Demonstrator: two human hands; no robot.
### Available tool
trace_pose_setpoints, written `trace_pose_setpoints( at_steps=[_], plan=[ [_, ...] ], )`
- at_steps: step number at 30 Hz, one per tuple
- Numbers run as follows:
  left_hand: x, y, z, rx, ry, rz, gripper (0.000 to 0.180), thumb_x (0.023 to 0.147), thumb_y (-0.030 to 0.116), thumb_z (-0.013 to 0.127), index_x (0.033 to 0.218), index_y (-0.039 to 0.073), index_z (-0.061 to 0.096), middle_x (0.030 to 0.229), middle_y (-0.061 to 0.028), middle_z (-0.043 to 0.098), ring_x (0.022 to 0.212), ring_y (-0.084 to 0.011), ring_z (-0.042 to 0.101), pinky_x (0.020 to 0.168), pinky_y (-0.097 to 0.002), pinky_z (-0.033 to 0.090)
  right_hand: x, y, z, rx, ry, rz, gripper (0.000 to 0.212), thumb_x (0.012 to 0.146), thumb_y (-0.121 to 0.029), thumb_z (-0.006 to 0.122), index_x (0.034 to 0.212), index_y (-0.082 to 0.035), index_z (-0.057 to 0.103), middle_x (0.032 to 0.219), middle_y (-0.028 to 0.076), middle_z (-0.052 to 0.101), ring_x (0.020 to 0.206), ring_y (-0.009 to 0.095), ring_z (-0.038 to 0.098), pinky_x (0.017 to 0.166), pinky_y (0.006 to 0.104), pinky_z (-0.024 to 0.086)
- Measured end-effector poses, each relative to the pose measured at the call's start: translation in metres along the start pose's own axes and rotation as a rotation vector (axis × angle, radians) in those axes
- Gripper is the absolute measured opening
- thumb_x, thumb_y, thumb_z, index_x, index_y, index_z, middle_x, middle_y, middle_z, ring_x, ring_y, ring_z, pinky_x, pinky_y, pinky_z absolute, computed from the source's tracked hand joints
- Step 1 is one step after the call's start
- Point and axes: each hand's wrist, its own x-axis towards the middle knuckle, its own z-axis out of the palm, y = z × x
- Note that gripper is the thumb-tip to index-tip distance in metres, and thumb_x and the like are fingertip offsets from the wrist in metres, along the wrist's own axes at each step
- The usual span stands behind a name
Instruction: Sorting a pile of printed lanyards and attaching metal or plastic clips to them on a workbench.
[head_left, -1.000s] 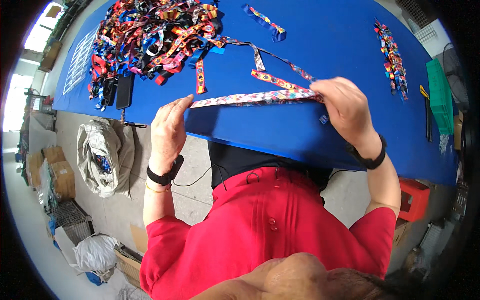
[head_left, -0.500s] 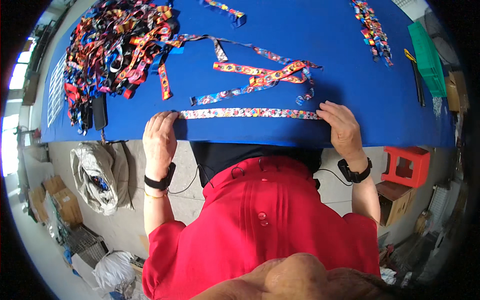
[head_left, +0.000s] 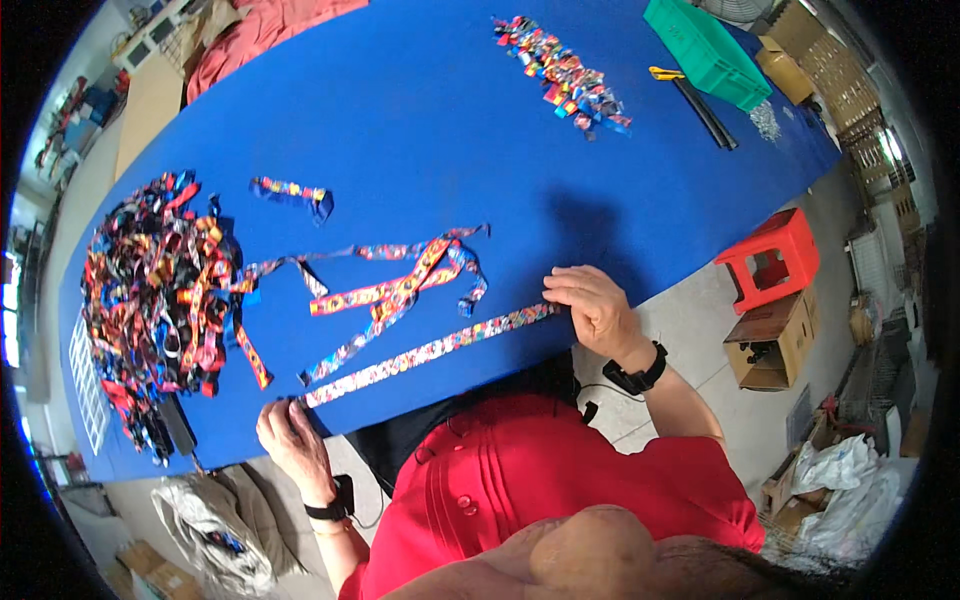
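A white ribbon strap [head_left: 430,352] with a small multicoloured pattern is stretched straight along the near edge of the blue table. At its left end my left hand [head_left: 292,440] is closed, fingertips pinching the ribbon. My right hand [head_left: 592,308] holds the other end between thumb and fingers, palm down. Just beyond lies a loose tangle of straps: a red-and-yellow strap [head_left: 350,298] crosses a blue patterned strap [head_left: 340,358]. Both wrists wear black bands.
A big heap of coloured straps [head_left: 160,300] covers the table's left side. Farther off lie a short strap [head_left: 295,190] and a bundle of straps [head_left: 565,75]. A green crate [head_left: 710,55] and yellow-handled scissors [head_left: 668,74] sit far right. A red stool [head_left: 775,260] stands right of the table.
The whole view has swung, so the table appears tilted and more of its far side shows. Both hands keep the strap stretched between them.
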Motion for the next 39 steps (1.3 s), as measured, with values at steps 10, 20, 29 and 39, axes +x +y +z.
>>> trace_pose_setpoints(
  at_steps=[10,20,29,39],
  plan=[
    [0.000,0.051,0.019,0.185,-0.117,0.097,0.054,0.105,0.029,0.045,0.148,-0.003,0.038,0.157,-0.0198,0.035,0.149,-0.0380,0.026,0.122,-0.0523,0.017,0.010,-0.016,0.016,-0.246,-0.060,0.177,0.055,0.096,-0.027,0.059,0.142,0.000,0.045,0.141,0.021,0.050,0.134,0.039,0.045,0.113,0.0566,0.029],
    [-0.001,0.052,0.024,0.260,-0.268,0.017,0.061,0.107,0.039,0.035,0.153,0.000,0.034,0.160,-0.0190,0.032,0.151,-0.0336,0.024,0.123,-0.0499,0.008,0.015,-0.008,0.006,-0.338,-0.112,0.261,0.061,0.094,-0.031,0.063,0.144,-0.001,0.046,0.144,0.022,0.048,0.135,0.041,0.044,0.113,0.0610,0.026],
    [0.008,0.058,0.026,0.188,-0.192,0.034,0.057,0.100,0.027,0.043,0.149,-0.001,0.039,0.154,-0.0197,0.041,0.147,-0.0352,0.033,0.122,-0.0501,0.013,0.023,-0.001,0.010,-0.342,-0.135,0.271,0.061,0.091,-0.031,0.063,0.143,-0.004,0.048,0.146,0.019,0.047,0.135,0.040,0.042,0.113,0.0616,0.026],
    [0.006,0.053,0.027,0.149,-0.163,0.039,0.053,0.102,0.034,0.043,0.146,0.006,0.046,0.154,-0.0196,0.042,0.144,-0.0371,0.036,0.120,-0.0522,0.016,0.015,0.002,0.022,-0.404,-0.149,0.250,0.055,0.095,-0.029,0.060,0.145,-0.008,0.049,0.150,0.016,0.046,0.139,0.037,0.042,0.114,0.0599,0.025]
  ],
)
